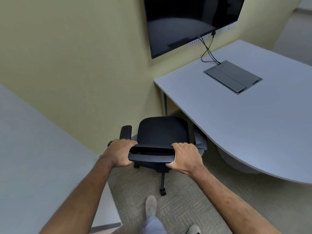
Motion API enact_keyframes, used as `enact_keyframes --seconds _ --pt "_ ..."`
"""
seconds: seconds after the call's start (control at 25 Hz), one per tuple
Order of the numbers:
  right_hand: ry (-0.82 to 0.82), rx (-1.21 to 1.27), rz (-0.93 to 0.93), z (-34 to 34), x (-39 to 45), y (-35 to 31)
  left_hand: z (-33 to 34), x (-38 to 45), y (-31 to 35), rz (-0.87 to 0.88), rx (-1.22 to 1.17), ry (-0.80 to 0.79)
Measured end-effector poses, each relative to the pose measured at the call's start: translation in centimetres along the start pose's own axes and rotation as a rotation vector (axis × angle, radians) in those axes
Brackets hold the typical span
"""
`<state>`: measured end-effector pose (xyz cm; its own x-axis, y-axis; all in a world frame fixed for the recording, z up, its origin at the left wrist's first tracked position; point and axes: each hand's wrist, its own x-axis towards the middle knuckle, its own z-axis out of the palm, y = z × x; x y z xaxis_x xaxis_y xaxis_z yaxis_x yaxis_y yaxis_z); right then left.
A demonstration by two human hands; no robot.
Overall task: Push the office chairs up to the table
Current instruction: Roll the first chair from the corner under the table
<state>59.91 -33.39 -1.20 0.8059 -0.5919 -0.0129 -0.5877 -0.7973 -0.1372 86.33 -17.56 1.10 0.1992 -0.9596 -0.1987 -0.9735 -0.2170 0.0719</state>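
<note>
A black office chair (163,131) on castors stands on the carpet beside the left edge of a white table (236,119). Its right armrest reaches under the table's edge. My left hand (120,152) grips the left end of the chair's backrest top, and my right hand (185,156) grips the right end. Both hands are closed around the backrest. The chair's seat faces away from me, toward the wall.
A dark screen (190,21) hangs on the yellow wall with cables running down to a grey cable box (233,76) set in the tabletop. A pale wall or partition (33,157) stands close on my left. My feet (151,206) are on the carpet behind the chair.
</note>
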Motion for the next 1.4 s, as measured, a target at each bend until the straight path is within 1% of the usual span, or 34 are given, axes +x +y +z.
enact_keyframes --seconds 0.12,0.44,0.64,0.88,1.16,1.4 --pt "0.007 0.011 0.064 0.3 2.3 -0.5 -0.6 3.0 -2.6 0.056 0.014 -0.008" --pt "0.064 -0.009 0.277 1.5 7.5 -2.5 -2.5 11.6 -9.2 0.277 0.053 0.0" --pt "0.078 0.007 0.399 1.1 10.1 -3.9 -3.8 16.5 -11.9 0.409 0.075 -0.001" --pt "0.122 0.027 0.494 1.9 10.9 -4.7 -4.1 20.2 -13.2 0.53 0.095 -0.015" --pt "0.14 0.006 0.56 1.8 11.9 -3.6 -4.8 23.7 -12.6 0.585 0.092 -0.056" --pt "0.139 -0.01 0.59 1.1 14.4 -2.7 -6.3 27.8 -12.2 0.617 0.115 -0.037"
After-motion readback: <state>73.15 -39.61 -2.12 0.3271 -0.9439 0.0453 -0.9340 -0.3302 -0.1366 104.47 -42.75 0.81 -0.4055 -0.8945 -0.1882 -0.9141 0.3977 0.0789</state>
